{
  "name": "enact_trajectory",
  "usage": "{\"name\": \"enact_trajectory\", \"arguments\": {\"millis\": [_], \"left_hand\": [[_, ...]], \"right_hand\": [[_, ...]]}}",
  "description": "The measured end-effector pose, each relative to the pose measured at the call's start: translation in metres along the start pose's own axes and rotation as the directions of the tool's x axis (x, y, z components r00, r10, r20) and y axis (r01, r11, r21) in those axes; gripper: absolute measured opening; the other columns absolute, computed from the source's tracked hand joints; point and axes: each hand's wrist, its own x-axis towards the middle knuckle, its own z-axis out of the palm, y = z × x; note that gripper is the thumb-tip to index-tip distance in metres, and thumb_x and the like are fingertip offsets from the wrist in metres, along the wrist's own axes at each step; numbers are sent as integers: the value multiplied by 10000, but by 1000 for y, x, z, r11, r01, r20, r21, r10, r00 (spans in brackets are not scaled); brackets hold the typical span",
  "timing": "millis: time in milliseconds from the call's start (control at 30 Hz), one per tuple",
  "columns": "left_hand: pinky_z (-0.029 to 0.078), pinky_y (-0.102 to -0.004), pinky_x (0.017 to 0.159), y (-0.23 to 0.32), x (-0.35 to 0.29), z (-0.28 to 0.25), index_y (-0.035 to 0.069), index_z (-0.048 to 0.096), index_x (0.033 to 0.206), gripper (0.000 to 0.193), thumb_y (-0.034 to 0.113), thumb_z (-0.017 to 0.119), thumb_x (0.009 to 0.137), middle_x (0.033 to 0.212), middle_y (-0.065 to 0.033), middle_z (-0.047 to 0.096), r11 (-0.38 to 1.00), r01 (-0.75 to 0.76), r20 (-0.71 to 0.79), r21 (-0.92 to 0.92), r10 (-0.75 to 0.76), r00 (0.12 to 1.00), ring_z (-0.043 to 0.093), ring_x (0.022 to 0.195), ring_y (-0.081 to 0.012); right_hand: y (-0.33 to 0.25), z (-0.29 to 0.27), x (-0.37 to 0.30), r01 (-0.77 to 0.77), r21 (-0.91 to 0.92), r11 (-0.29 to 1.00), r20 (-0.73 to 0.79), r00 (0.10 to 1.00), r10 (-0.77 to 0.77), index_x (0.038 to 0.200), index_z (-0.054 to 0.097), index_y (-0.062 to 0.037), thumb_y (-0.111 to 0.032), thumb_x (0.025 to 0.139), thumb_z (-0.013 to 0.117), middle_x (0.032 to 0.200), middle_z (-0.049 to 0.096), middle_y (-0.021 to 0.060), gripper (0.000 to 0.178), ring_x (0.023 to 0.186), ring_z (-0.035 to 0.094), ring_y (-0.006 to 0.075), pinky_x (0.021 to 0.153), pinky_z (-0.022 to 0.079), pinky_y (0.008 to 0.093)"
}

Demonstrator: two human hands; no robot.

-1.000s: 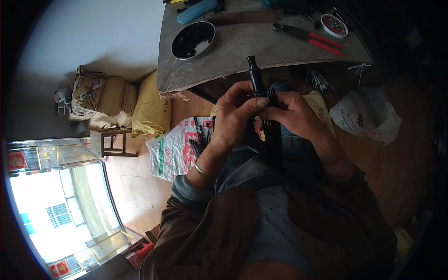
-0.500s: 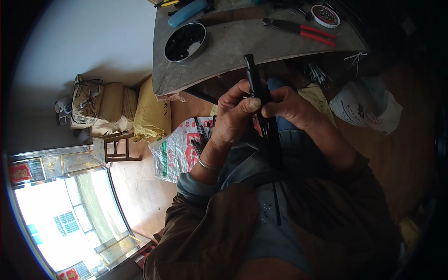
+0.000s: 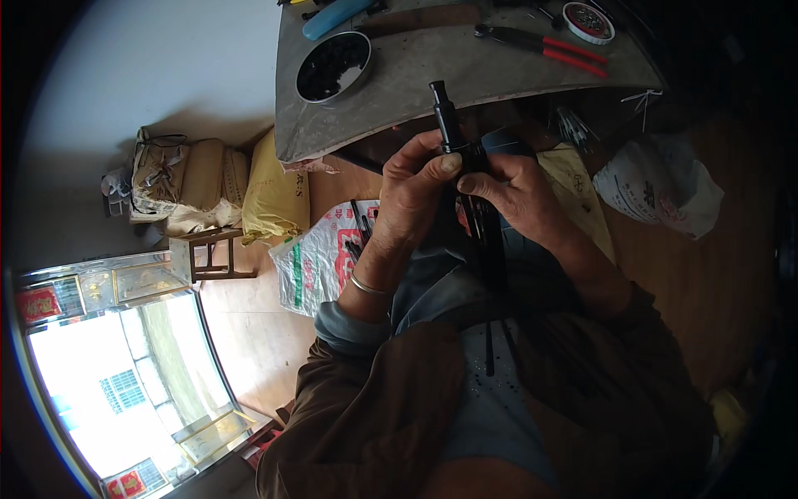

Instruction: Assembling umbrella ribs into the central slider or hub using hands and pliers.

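A long black rod bundle that looks like a folded umbrella frame (image 3: pixel 449 123) stands tilted up from my lap, its narrow capped end pointing toward the table. My left hand (image 3: pixel 416 187) is closed round it just below the smooth upper tube, thumb pressed on the near side. Against the slim ribs a little lower, my right hand (image 3: pixel 519 190) is closed too, its thumb bent across them. The fingers behind the frame are partly hidden. The lower part of the frame runs into dark shadow over my lap.
Ahead, a grey table (image 3: pixel 416 66) holds a bowl (image 3: pixel 334 68) of small black pieces, red-handled pliers (image 3: pixel 549 48) and a round white dish (image 3: pixel 588 22) of small metal bits. Left lie a printed sack (image 3: pixel 312 266) with black rods, a wooden stool (image 3: pixel 218 254) and full sacks (image 3: pixel 278 191). A white bag (image 3: pixel 657 187) stands right.
The frame's capped end has shifted slightly up and left. My right thumb has slid a little lower along the ribs; my left hand keeps its hold.
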Motion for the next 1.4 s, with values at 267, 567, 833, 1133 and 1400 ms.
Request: {"name": "enact_trajectory", "arguments": {"millis": [267, 567, 833, 1133, 1400], "left_hand": [[500, -250, 804, 0, -2, 3, 23, 622, 1077, 244, 31, 672, 838, 916, -24, 645, 999, 2, 3, -53, -2, 1000, 604, 841, -98], [485, -242, 810, -2, -8, 7, 30, 625, 1079, 252, 34, 679, 833, 902, -6, 620, 999, -27, -11, -48, 26, 1000, 585, 838, -87], [463, -231, 806, -2, -11, 15, 53, 619, 1058, 233, 40, 681, 834, 909, 11, 589, 994, -106, 76, 41, 103, 992, 566, 838, -76], [498, -226, 668, 19, 0, 5, 56, 591, 1064, 249, 49, 683, 833, 919, -6, 565, 953, -48, 175, 300, -5, 985, 572, 761, -84], [477, -213, 595, 2, 3, -10, 87, 573, 1122, 290, 127, 672, 853, 942, -24, 611, 996, 38, 183, 79, -52, 982, 563, 687, -87]], "right_hand": [[-2, -8, 3, 44, -124, 991, 115, 993, -29, 819, 648, -10, -236, 838, 715, 577, 480, -6, 236, 569, 422, 44, 498, 348, 253], [15, -10, 8, -162, 202, 966, 183, 975, 125, 771, 653, -26, -345, 820, 730, 599, 456, -73, 332, 576, 396, 26, 504, 305, 227], [19, -19, 12, -384, 338, 859, 404, 884, 236, 721, 631, -94, -444, 751, 770, 618, 468, -86, 377, 597, 414, 30, 534, 312, 222], [13, -8, 13, -441, 720, 536, 486, 872, 64, 1066, 587, -44, -167, 812, 714, 930, 600, 47, 309, 819, 610, 147, 700, 549, 339], [9, -2, 13, -446, 748, 492, 469, 879, 84, 1128, 538, -63, -197, 813, 717, 912, 604, 61, 386, 814, 632, 192, 632, 591, 401]]}}
